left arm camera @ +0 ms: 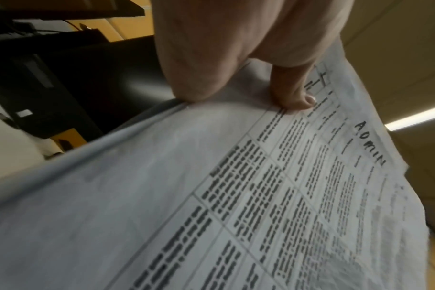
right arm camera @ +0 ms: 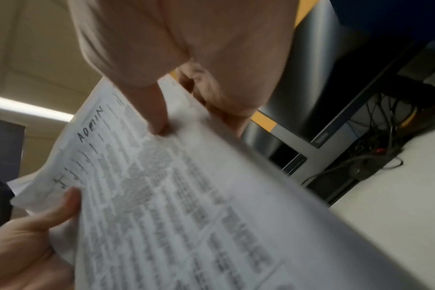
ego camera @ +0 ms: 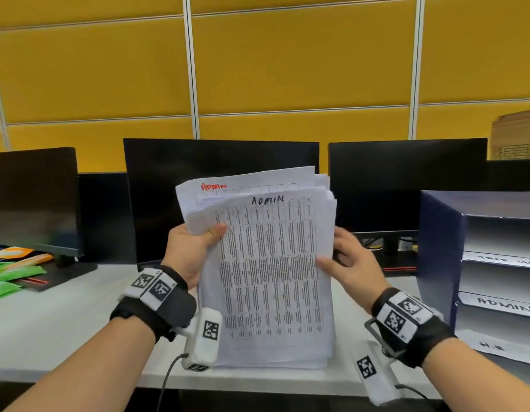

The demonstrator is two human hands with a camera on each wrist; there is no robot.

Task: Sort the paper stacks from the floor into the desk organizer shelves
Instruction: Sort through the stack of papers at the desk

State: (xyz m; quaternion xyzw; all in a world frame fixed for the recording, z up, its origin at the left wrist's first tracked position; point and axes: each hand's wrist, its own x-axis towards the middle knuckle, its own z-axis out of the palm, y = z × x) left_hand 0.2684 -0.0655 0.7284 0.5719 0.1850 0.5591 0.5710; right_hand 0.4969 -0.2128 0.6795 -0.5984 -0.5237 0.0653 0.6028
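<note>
A thick paper stack (ego camera: 269, 272) stands upright with its bottom edge on the white desk (ego camera: 64, 331); its top sheets are hand-marked "ADMIN". My left hand (ego camera: 195, 248) grips its left edge, thumb on the front sheet, as the left wrist view shows on the paper stack (left arm camera: 261, 196) under the left hand (left arm camera: 236, 58). My right hand (ego camera: 344, 260) pinches the right edge, thumb in front, fingers behind; the right wrist view shows the stack (right arm camera: 186, 196) and the right hand (right arm camera: 186, 68). The blue desk organizer (ego camera: 439, 257) stands at the right, with white shelves labelled "ADMIN" (ego camera: 506, 304) and "H.R" (ego camera: 492, 347).
Three dark monitors (ego camera: 219, 185) line the back of the desk before a yellow partition wall (ego camera: 287, 69). Green and orange packets (ego camera: 11, 272) lie at the left. A cardboard box (ego camera: 514, 135) sits behind the organizer. Cables (right arm camera: 375, 141) trail under the right monitor.
</note>
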